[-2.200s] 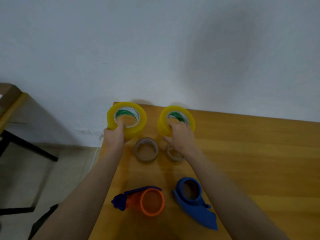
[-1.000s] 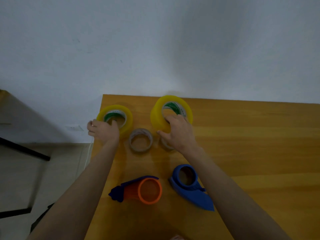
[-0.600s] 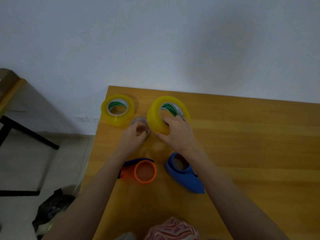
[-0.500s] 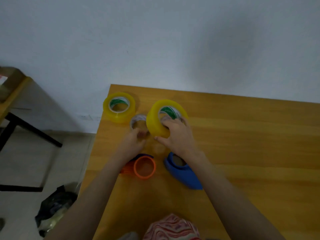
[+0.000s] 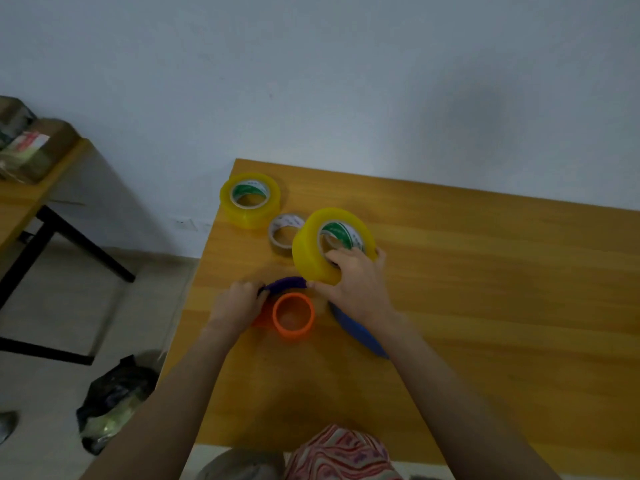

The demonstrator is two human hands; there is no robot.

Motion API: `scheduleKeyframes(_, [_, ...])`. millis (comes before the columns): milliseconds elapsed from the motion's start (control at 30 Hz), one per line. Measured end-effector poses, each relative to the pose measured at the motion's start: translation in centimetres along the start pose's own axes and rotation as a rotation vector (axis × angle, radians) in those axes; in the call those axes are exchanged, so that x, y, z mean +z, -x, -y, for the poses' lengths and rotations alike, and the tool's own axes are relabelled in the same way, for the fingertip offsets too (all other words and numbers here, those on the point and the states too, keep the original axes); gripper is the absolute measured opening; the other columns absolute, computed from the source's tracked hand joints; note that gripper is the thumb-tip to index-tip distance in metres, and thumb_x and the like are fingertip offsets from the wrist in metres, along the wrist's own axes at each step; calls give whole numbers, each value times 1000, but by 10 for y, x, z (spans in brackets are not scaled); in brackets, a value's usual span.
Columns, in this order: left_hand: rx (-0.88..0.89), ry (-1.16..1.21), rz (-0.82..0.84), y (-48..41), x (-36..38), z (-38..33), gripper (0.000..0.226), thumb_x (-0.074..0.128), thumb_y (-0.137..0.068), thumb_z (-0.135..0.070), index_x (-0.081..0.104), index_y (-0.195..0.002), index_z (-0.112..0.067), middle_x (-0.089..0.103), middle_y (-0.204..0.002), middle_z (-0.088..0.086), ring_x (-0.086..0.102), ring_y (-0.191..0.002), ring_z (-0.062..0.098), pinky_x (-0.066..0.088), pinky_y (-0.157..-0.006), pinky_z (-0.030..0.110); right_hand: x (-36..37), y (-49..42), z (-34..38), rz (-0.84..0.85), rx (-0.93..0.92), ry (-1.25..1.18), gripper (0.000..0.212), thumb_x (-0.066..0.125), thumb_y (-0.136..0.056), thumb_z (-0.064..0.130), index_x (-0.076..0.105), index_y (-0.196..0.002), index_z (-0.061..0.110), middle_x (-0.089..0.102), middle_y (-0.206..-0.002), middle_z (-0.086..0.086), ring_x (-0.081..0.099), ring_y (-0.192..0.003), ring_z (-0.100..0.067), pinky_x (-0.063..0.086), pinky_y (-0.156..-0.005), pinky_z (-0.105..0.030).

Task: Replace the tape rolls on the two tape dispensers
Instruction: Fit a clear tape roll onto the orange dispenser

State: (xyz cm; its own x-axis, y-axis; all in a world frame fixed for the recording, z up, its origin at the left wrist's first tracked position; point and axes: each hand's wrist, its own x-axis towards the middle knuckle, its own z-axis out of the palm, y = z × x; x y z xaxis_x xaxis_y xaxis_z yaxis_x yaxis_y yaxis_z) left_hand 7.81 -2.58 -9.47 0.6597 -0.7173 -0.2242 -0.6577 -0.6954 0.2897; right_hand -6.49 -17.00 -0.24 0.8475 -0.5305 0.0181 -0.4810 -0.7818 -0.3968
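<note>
My right hand (image 5: 356, 289) grips a full yellow tape roll (image 5: 313, 247), tilted on edge just above the table. My left hand (image 5: 237, 304) is closed on the purple handle end of the orange-and-purple dispenser (image 5: 293, 315), whose orange hub stands empty. The blue dispenser (image 5: 360, 336) lies under my right wrist, mostly hidden. A second full yellow roll (image 5: 250, 199) lies flat near the table's far left corner. One empty brownish tape core (image 5: 284, 233) sits between the two rolls.
The wooden table (image 5: 485, 306) meets a white wall at the back, and its left edge drops to the floor. A dark bag (image 5: 114, 403) lies on the floor at the left. Another table (image 5: 31, 188) with clutter stands far left.
My left hand let go of the left yellow roll, then dropped back onto the orange dispenser's handle. My right hand drew its yellow roll toward me, over the dispensers.
</note>
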Motion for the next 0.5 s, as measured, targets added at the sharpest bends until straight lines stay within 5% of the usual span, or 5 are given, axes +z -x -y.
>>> scheduleKeyframes(367, [-46, 218, -99, 6, -2, 33, 22, 49, -93, -25, 61, -96, -6, 59, -68, 8, 56, -58, 25, 40, -48, 32, 19, 5, 23, -87, 121, -34, 51, 68, -76, 52, 64, -113, 16, 65, -115, 1, 54, -114, -19, 30, -105, -60])
scheduleKeyframes(500, [-97, 453, -99, 9, 5, 43, 21, 50, -94, -21, 60, -104, -6, 59, -71, 6, 51, -55, 15, 36, -46, 26, 27, 18, 43, -7, 86, 41, 51, 64, -81, 51, 61, -119, 18, 64, -119, 3, 50, -120, -19, 11, -113, -56])
